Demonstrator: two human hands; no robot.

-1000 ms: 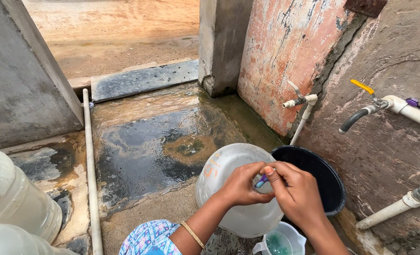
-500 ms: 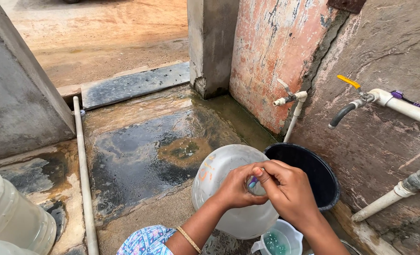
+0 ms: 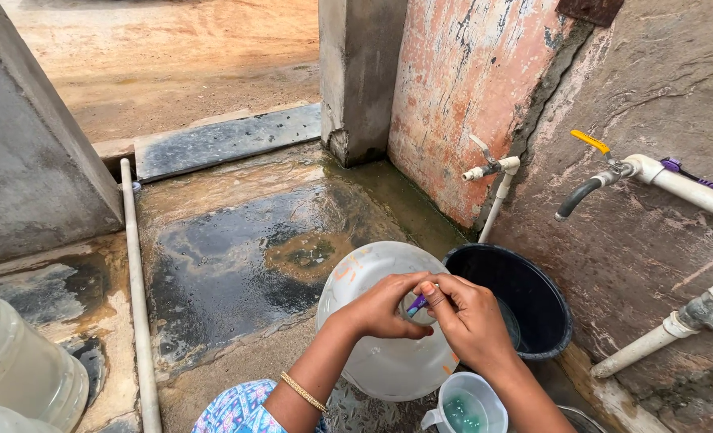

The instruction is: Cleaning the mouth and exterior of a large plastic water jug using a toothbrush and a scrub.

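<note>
Low in the frame, just right of centre, both hands meet over the mouth of a large translucent water jug (image 3: 380, 321) that lies tilted on the wet concrete floor (image 3: 236, 256). The left hand (image 3: 384, 309) curls around the neck area of the jug, fingers bent and closed against it. The right hand (image 3: 468, 321) sits just beside it, its fingers pinched narrow on a small purple piece (image 3: 416, 304) at the jug's opening; what that piece is cannot be told. A gold bangle (image 3: 302, 392) circles the left forearm, and a patterned blue sleeve (image 3: 236, 409) shows at the bottom edge.

Touching the jug's right side stands a black bucket (image 3: 533, 309), under a white tap (image 3: 488, 170) fixed on the peeling pink wall (image 3: 460, 88). Below the hands, at the bottom edge, sits a small clear pitcher (image 3: 464, 409) with greenish liquid in it. At the right of the frame a pipe with a yellow-handled valve (image 3: 601, 168) juts from the grey wall. A thin white pipe (image 3: 136, 297) runs down the left part of the floor, and another pale jug (image 3: 20, 369) fills the lower left corner
</note>
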